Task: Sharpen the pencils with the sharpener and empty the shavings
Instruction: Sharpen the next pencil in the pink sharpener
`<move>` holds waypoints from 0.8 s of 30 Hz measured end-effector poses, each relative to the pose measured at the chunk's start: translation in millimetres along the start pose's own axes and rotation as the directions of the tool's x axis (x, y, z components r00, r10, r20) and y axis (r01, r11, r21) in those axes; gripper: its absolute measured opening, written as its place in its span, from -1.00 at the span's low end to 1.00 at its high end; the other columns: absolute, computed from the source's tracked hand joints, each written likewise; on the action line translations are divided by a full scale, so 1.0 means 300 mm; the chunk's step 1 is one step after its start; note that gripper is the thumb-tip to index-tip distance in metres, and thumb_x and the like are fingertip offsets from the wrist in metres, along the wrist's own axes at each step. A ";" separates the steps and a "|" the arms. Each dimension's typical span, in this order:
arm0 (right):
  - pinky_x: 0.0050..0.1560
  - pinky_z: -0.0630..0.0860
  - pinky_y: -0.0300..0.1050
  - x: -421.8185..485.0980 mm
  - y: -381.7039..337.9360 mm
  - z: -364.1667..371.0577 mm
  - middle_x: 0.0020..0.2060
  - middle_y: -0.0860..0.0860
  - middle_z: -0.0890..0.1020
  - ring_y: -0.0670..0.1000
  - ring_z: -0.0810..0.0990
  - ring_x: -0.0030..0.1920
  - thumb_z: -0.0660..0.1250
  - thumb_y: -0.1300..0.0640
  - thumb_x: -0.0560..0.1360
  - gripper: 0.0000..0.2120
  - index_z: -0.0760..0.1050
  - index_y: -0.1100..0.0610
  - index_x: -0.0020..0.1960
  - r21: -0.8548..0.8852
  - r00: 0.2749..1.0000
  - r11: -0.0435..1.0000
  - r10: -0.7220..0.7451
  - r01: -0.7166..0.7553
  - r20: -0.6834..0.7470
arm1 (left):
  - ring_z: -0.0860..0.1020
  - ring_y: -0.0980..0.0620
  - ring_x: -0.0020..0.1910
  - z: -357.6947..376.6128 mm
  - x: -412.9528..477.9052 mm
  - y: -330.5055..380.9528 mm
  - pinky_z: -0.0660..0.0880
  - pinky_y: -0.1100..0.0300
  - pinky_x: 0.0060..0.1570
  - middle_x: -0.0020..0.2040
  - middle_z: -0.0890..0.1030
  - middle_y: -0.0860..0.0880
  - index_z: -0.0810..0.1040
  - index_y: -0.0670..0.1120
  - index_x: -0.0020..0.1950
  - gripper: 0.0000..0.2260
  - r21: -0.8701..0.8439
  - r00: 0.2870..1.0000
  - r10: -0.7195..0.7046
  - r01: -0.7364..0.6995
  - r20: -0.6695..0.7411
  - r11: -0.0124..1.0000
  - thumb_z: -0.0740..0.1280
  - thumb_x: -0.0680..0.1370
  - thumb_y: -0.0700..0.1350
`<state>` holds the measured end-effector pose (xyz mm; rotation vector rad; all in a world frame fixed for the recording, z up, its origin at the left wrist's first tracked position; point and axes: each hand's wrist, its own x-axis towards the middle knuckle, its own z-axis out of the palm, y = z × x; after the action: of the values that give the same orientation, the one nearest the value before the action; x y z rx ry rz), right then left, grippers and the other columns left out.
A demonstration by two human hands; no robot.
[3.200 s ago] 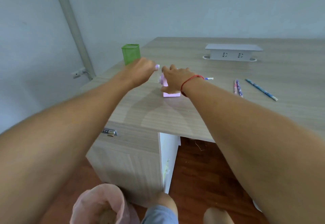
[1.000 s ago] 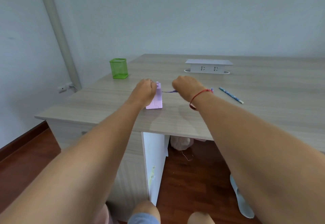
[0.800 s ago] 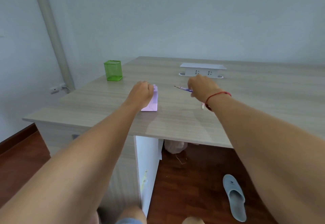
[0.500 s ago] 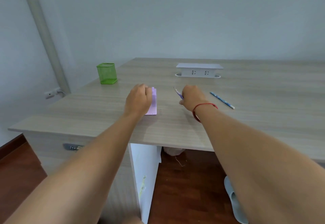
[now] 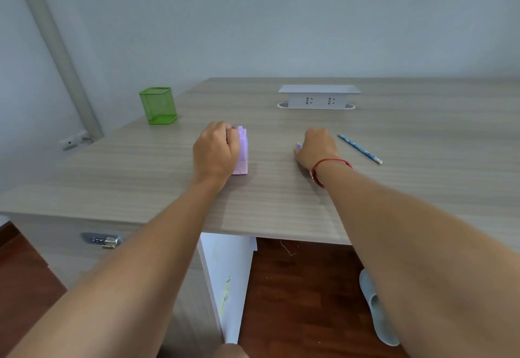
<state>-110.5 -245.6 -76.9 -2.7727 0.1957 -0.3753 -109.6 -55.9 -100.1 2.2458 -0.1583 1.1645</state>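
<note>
While the left hand [image 5: 215, 151] wraps curled fingers round the pink sharpener [image 5: 243, 151] on the desk [image 5: 135, 177], the right hand [image 5: 316, 145], right of the sharpener, grips a purple pencil [image 5: 299, 145] in curled fingers, a blue pencil [image 5: 360, 149] lying farther right.

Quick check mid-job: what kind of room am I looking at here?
Probably a home study or small office: a wood-grain desk with a socket box, a green mesh pen holder, and a slipper on the wooden floor.
</note>
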 end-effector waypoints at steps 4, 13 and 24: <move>-0.01 0.51 -0.06 -0.012 0.025 -0.053 0.10 0.21 0.60 0.20 0.60 0.12 0.26 0.24 0.57 -0.80 0.52 0.29 0.15 -0.052 0.998 0.998 0.031 -0.034 -0.053 | 0.53 -0.20 -0.13 -0.004 -0.001 0.008 0.41 0.01 -0.20 -0.12 0.62 -0.17 0.56 -0.22 -0.15 -0.52 -0.006 1.000 -0.011 0.011 0.010 1.000 -0.05 0.45 0.05; -0.18 0.45 -0.10 -0.055 0.062 -0.063 0.06 0.20 0.62 0.16 0.63 0.05 0.24 0.15 0.58 -0.78 0.52 0.28 0.12 -0.090 0.992 0.988 0.126 -0.126 -0.005 | 0.52 -0.18 -0.15 -0.013 -0.011 0.008 0.40 0.05 -0.21 -0.14 0.60 -0.16 0.54 -0.22 -0.15 -0.62 -0.023 1.000 -0.002 0.002 0.006 1.000 0.01 0.50 -0.03; -0.09 0.45 -0.09 -0.053 0.029 -0.069 0.14 0.18 0.60 0.17 0.59 0.14 0.24 0.12 0.60 -0.75 0.51 0.25 0.19 -0.100 0.992 0.988 0.117 -0.120 -0.038 | 0.49 -0.20 -0.13 -0.025 0.011 0.016 0.41 -0.01 -0.15 -0.13 0.57 -0.21 0.49 -0.26 -0.19 -0.65 -0.032 0.993 -0.055 0.059 0.105 0.998 0.02 0.50 -0.06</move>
<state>-132.3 -257.1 -64.7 -2.8390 0.3962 -0.3889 -114.7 -55.0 -92.0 2.2656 -0.1540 1.0079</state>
